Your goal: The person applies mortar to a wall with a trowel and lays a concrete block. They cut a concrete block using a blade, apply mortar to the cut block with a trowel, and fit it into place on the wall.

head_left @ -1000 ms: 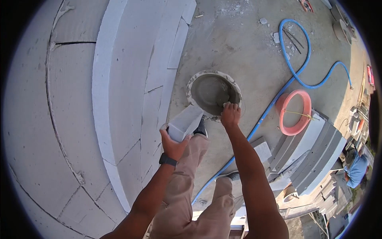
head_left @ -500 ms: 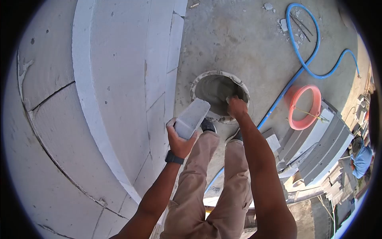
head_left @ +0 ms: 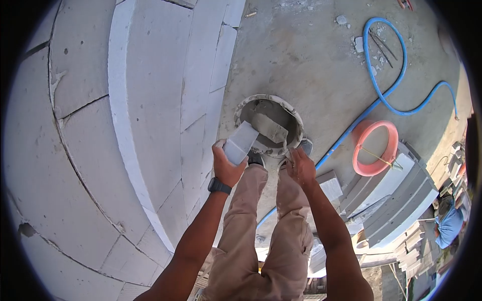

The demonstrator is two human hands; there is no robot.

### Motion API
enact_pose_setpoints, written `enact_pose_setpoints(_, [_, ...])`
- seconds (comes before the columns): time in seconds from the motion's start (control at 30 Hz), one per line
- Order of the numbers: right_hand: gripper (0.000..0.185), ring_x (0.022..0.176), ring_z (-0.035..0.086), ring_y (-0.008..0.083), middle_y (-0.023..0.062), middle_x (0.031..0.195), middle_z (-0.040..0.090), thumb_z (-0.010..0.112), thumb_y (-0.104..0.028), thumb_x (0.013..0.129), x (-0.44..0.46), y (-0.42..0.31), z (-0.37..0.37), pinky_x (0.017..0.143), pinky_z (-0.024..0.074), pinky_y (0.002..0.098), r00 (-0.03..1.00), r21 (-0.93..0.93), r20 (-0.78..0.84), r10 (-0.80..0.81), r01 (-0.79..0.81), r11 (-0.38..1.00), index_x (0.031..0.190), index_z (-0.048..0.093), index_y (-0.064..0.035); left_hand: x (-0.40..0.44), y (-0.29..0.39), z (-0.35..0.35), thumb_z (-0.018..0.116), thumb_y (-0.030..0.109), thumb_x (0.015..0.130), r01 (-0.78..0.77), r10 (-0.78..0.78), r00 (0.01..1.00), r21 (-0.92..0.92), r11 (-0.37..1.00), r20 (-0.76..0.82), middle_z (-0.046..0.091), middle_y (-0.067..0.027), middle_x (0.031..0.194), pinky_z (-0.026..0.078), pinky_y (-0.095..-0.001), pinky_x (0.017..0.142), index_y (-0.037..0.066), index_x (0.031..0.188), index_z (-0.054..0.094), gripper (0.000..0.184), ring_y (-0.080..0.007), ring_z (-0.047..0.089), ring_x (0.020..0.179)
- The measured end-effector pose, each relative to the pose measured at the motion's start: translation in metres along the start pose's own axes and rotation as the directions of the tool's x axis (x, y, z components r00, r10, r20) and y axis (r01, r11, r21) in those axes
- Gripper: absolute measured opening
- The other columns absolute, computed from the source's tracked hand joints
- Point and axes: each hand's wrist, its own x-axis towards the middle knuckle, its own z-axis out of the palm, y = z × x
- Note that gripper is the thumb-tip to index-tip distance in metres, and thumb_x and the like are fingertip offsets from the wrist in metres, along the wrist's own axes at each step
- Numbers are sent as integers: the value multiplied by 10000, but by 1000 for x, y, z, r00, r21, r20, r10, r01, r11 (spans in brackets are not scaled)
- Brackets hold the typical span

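Note:
My left hand [head_left: 228, 164] is wrapped round a small pale grey block [head_left: 241, 142], held beside the near-left rim of a round bucket [head_left: 295, 111]. Grey wet mortar [head_left: 262, 106] lies inside the bucket. My right hand [head_left: 301, 166] grips the handle of a trowel [head_left: 271, 128], just past the bucket's near-right rim. The trowel's blade is over the bucket opening and is coated with mortar. Most of the handle is hidden by my fingers.
A wall of pale blocks [head_left: 155, 90] rises at the left. Right of the bucket lie a blue hose [head_left: 351, 126], a pink tub [head_left: 358, 150] and stacked grey blocks [head_left: 384, 193]. A person in blue [head_left: 449, 226] is at the far right.
My right hand has drawn back from inside the bucket toward me, bringing the mortar-covered trowel up into view. My left hand still holds the block, now lower and more upright.

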Motion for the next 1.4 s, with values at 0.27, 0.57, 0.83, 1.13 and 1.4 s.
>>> enact_pose_setpoints(0.27, [577,1043,555,311,150,1094,554,661,-118,713,-39,-27,-8,871,479,407,997,-13,3,-82,82,997,1264,532,-6,1,16,34,826,133,624,-18,13,997,65,998,72,453,-194,1140,420,-458,921,-7,1220,391,751,-384,489,1086])
enact_pose_setpoints(0.57, [496,1018,548,375,173,1149,556,623,-119,810,-103,-83,-31,860,464,437,993,73,-115,-2,10,997,1287,524,-25,1,11,32,835,120,606,-31,33,998,-32,999,57,448,-221,1141,409,-481,932,-31,1170,419,717,-428,475,1092])
enact_pose_setpoints(0.83, [375,990,624,414,243,1115,606,608,-176,834,-16,-39,19,844,509,491,851,-9,158,500,-505,863,1152,543,11,-5,-14,15,847,118,617,-68,70,996,-41,997,52,464,-186,1174,418,-424,949,0,1251,387,792,-349,502,1090])
enact_pose_setpoints(1.13, [318,985,649,400,235,1072,668,627,-182,788,131,13,86,875,523,443,815,-115,266,514,-503,857,1052,669,-9,-16,-51,0,835,73,641,-79,98,992,-219,972,77,462,-179,1223,410,-418,972,2,1283,364,799,-287,497,1131])
enact_pose_setpoints(1.4, [447,895,681,343,209,1041,677,710,-135,730,29,1,47,827,520,403,942,369,126,311,-336,867,1154,628,-18,-10,-45,-17,831,96,640,-61,71,996,-179,982,48,469,-191,1206,408,-430,966,-8,1276,370,793,-315,500,1115])
